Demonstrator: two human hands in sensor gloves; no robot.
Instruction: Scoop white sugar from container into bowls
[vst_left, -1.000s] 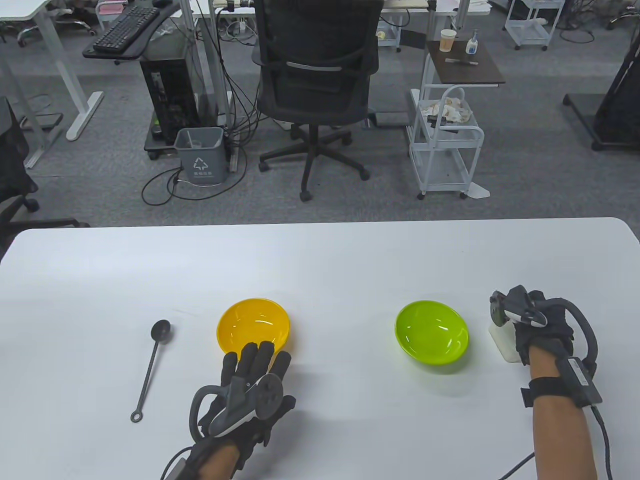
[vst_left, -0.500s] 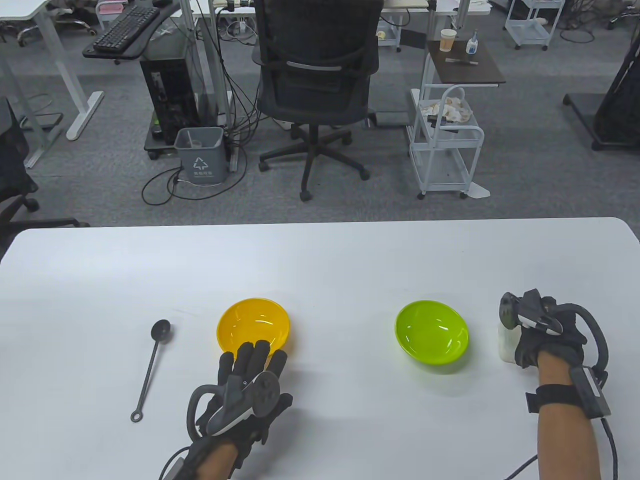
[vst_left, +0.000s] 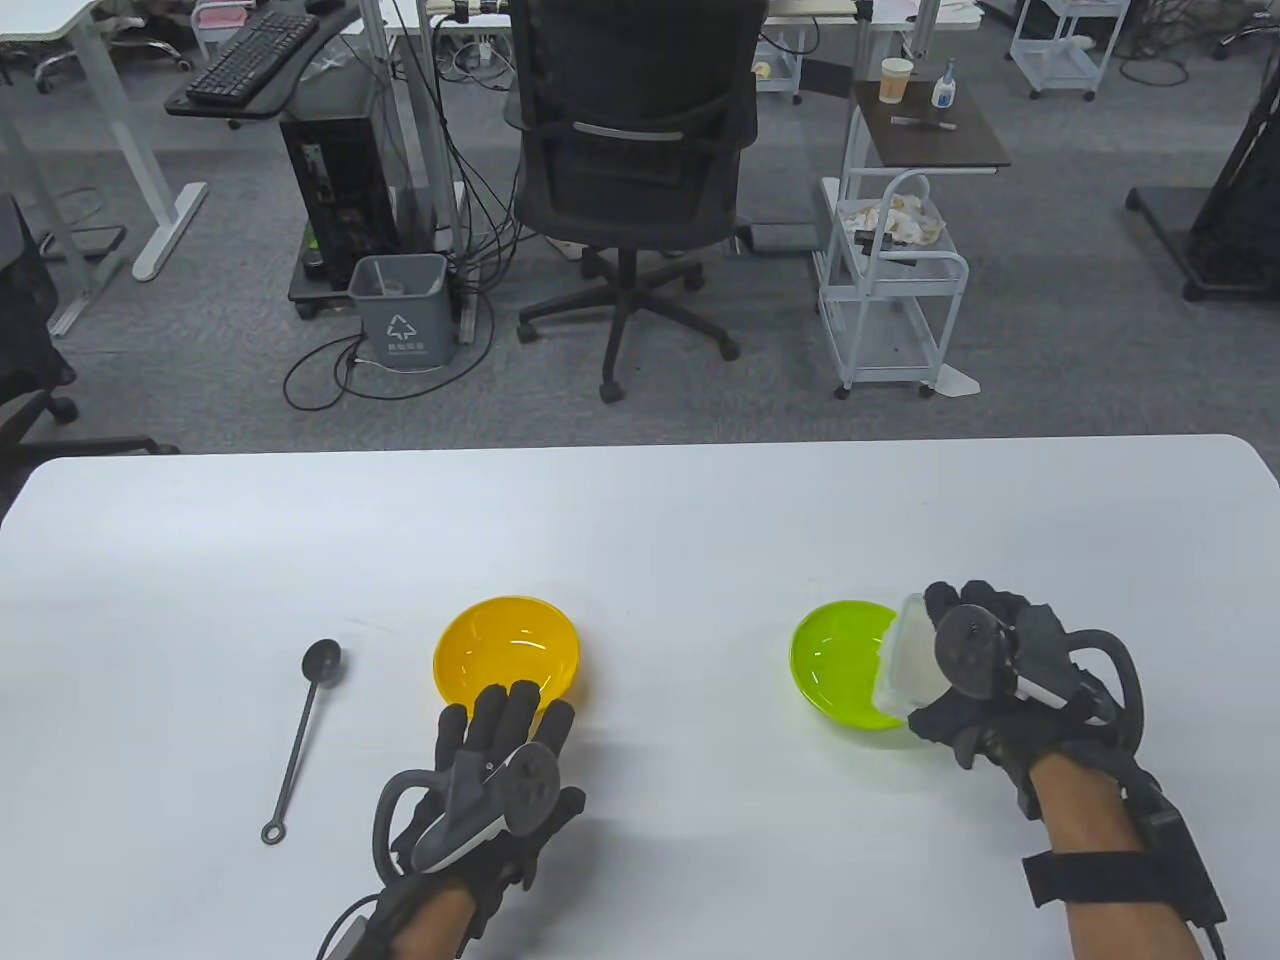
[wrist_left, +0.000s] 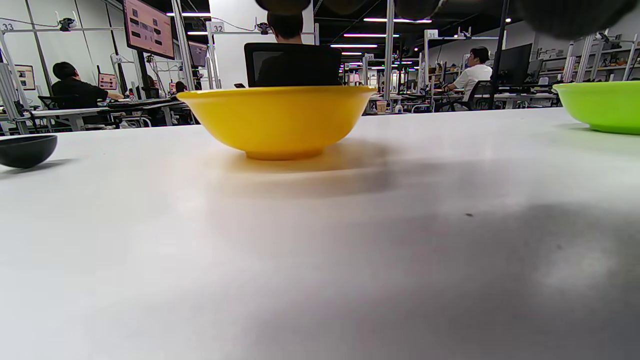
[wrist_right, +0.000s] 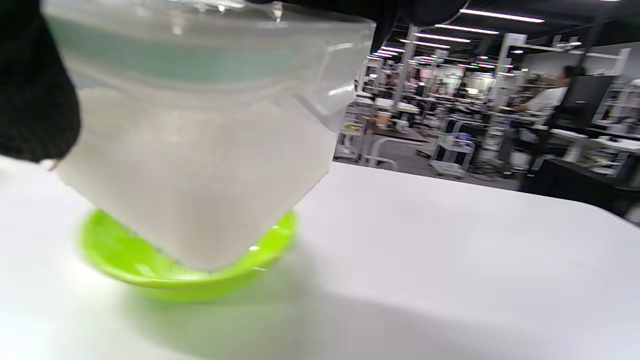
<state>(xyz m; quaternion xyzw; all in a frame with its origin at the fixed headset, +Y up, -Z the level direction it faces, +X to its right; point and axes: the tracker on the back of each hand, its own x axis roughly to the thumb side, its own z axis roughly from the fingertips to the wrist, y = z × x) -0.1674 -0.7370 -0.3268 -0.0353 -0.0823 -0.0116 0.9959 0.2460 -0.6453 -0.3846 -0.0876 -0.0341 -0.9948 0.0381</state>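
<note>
Right hand (vst_left: 1000, 680) grips the clear sugar container (wrist_right: 200, 150), lifted and tilted over the green bowl (vst_left: 835, 665); mostly full, it likely feels heavy and slick, so hold its sides, while the left hand (vst_left: 490, 770) rests flat.

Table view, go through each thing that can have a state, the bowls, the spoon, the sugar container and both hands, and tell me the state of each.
yellow bowl: upright, looks empty.
green bowl: upright, no sugar visible inside.
sugar container: lifted, tilted over the green bowl's right edge, lid on, mostly full.
scoop spoon: lying flat, untouched.
left hand: flat, fingertips at the yellow bowl's near rim.
right hand: holds the sugar container.
</note>
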